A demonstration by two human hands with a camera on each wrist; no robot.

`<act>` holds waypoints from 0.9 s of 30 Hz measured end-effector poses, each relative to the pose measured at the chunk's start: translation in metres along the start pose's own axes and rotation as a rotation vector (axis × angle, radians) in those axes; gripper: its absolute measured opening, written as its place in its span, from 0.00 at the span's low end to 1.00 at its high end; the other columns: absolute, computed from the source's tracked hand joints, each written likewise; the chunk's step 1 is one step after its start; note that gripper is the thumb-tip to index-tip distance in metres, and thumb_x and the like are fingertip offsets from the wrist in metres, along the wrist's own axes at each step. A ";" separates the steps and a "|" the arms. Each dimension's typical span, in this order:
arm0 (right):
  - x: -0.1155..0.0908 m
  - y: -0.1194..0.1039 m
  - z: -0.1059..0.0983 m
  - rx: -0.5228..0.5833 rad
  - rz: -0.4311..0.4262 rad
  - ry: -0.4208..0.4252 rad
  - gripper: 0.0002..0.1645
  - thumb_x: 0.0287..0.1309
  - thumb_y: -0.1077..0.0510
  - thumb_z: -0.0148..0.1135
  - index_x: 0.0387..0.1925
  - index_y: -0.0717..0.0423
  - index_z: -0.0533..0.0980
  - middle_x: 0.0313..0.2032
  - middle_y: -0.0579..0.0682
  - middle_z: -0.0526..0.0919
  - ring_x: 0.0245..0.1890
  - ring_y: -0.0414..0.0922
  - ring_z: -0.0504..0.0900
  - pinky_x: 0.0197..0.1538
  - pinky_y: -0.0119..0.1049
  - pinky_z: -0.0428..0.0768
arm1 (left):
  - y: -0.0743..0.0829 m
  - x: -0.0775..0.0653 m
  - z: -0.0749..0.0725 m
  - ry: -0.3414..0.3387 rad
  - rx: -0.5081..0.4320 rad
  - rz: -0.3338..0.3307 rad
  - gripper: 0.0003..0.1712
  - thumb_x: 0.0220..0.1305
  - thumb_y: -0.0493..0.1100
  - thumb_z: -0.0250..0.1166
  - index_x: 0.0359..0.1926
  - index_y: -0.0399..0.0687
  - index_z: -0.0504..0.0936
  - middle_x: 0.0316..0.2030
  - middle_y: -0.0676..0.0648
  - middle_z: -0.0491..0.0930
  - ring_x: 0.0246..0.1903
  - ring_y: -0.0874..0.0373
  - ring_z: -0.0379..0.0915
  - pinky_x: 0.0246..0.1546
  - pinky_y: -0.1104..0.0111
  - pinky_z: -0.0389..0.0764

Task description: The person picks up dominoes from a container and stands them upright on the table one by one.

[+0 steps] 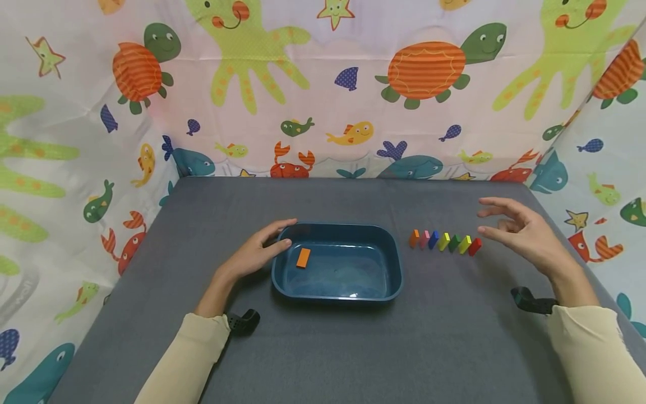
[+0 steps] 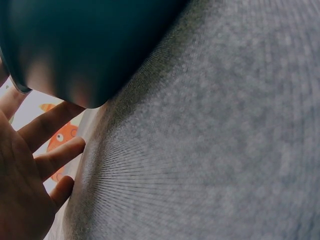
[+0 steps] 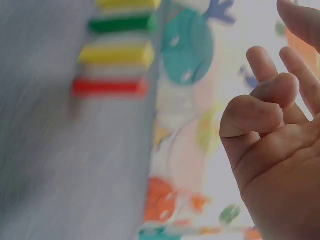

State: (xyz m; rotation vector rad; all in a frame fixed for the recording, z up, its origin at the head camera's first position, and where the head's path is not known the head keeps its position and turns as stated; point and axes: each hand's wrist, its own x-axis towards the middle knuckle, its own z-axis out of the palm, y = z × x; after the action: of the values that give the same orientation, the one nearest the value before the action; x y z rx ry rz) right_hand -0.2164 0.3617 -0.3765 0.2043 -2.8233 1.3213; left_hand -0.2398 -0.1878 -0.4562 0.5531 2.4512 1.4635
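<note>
A dark blue rectangular tray (image 1: 337, 297) sits mid-table with one orange domino block (image 1: 303, 258) lying inside. My left hand (image 1: 254, 251) rests at its left end, thumb over the rim; in the left wrist view its fingers (image 2: 57, 157) are fairly straight and spread beside the outer wall. To the right of the tray, several coloured dominoes stand in a row, from an orange one (image 1: 414, 238) to a red one (image 1: 475, 247). Just right of the red domino, my right hand (image 1: 527, 235) hovers holding nothing, thumb and index apart, some other fingers bent.
Grey cloth covers the table (image 1: 363, 359). A curtain (image 1: 323, 84) printed with sea animals hangs behind and along both sides. Each wrist wears a black strap, one seen by the left sleeve (image 1: 244, 322) and one by the right sleeve (image 1: 532, 301).
</note>
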 end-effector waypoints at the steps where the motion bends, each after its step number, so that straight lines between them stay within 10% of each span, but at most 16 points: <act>1: 0.002 -0.008 0.004 -0.003 -0.016 -0.006 0.34 0.64 0.54 0.69 0.69 0.41 0.69 0.52 0.30 0.79 0.23 0.44 0.73 0.30 0.37 0.70 | 0.000 0.000 0.000 0.001 0.001 0.000 0.30 0.75 0.57 0.59 0.74 0.70 0.66 0.76 0.53 0.62 0.78 0.48 0.53 0.75 0.39 0.54; 12: 0.031 -0.100 0.061 0.032 -0.343 -0.205 0.26 0.60 0.61 0.72 0.59 0.45 0.80 0.45 0.40 0.85 0.21 0.46 0.72 0.25 0.38 0.71 | -0.003 0.001 0.000 0.004 0.006 0.003 0.30 0.75 0.57 0.59 0.74 0.68 0.66 0.76 0.54 0.63 0.78 0.48 0.54 0.75 0.39 0.55; 27: 0.070 -0.157 0.138 0.044 -0.428 -0.588 0.23 0.63 0.58 0.71 0.59 0.47 0.80 0.50 0.55 0.88 0.25 0.55 0.80 0.32 0.34 0.79 | -0.002 0.000 -0.001 -0.001 -0.014 0.003 0.31 0.75 0.56 0.59 0.75 0.68 0.66 0.76 0.53 0.62 0.77 0.47 0.55 0.73 0.38 0.57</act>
State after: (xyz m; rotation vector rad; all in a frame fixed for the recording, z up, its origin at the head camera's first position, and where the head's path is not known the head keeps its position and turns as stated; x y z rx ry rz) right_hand -0.2605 0.1488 -0.3405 1.3101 -2.9008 1.3864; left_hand -0.2409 -0.1891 -0.4577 0.5549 2.4384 1.4804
